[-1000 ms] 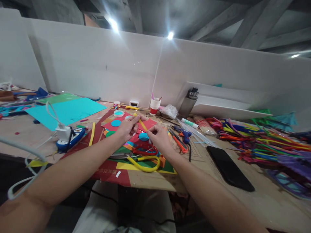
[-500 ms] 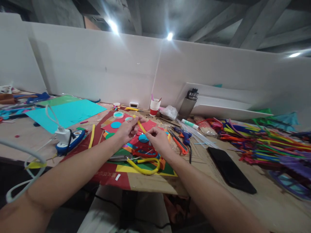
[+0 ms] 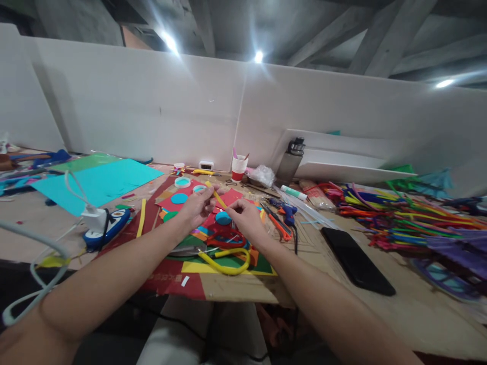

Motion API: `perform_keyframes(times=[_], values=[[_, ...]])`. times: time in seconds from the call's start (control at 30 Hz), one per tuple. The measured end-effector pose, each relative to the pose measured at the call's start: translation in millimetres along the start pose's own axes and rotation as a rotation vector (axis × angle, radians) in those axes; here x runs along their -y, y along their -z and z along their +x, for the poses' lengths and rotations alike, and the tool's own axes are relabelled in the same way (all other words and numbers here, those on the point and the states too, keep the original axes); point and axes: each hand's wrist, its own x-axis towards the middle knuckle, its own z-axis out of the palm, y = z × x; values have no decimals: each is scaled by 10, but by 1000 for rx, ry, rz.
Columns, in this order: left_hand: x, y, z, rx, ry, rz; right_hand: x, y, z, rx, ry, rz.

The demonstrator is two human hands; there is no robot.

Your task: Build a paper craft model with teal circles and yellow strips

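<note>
A narrow yellow paper strip (image 3: 218,196) is stretched between my hands above the cluttered middle of the table. My left hand (image 3: 198,207) pinches its upper end, and my right hand (image 3: 245,217) pinches its lower end. Beneath them lie red card pieces, blue paper circles (image 3: 178,198) and green paper. Scissors with red and yellow handles (image 3: 224,264) rest just in front of my hands. Another yellow strip (image 3: 141,218) lies to the left. White rings (image 3: 182,182) sit beyond my left hand.
A phone (image 3: 356,261) and a bundle of coloured pipe cleaners (image 3: 411,215) lie right. A blue glue gun (image 3: 288,213) and an orange cutter (image 3: 279,225) are beside my right hand. A paper cup (image 3: 239,169) and bottle (image 3: 291,161) stand behind. Left are a power strip (image 3: 106,230) and turquoise sheet (image 3: 102,180).
The view has shifted slightly, moving the surroundings a little leftward in the picture. Both hands keep their hold on the yellow strip, with almost the same pose.
</note>
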Motion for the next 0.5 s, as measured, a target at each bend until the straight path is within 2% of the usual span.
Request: perform_keyframes(times=[0.17,0.3,0.4,0.5], values=[[-67,-61,-37,-92,-14,-9,-8,17,29,68,43,41],[-91,-47,-27,-137,-19,0,-18,130,128,16,61,69],[-68,-25,-18,-101,-9,22,-18,327,179,-32,50,30],[-48,-34,-31,-83,10,59,-64,666,149,-131,79,-106]])
